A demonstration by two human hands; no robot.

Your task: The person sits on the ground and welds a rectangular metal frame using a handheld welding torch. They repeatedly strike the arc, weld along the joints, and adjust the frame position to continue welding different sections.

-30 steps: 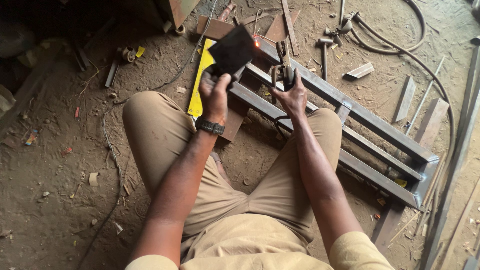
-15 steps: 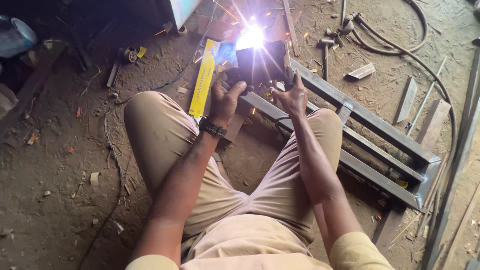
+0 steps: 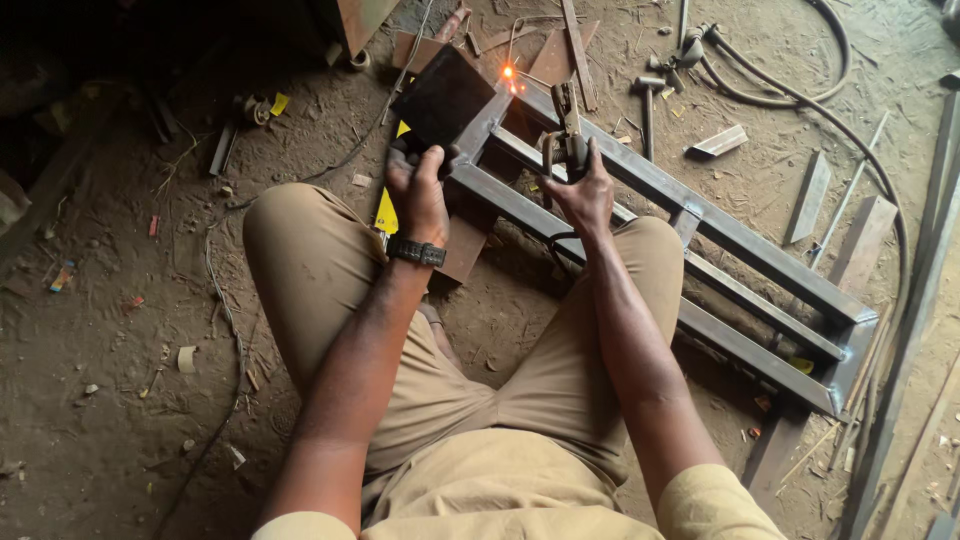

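**Layout of work area, seated position on ground**

A metal frame [image 3: 700,250] lies flat on the dirt floor [image 3: 120,400], running from before the knees away to the right. The left hand [image 3: 418,195] holds a welding shield [image 3: 445,95] above the frame's near-left corner. The right hand [image 3: 582,190], to its right, grips an electrode holder [image 3: 568,130] over the frame. A hammer [image 3: 648,105] lies behind the frame, a hose [image 3: 790,95] beyond it. Loose bars [image 3: 815,185] lie right of the frame.
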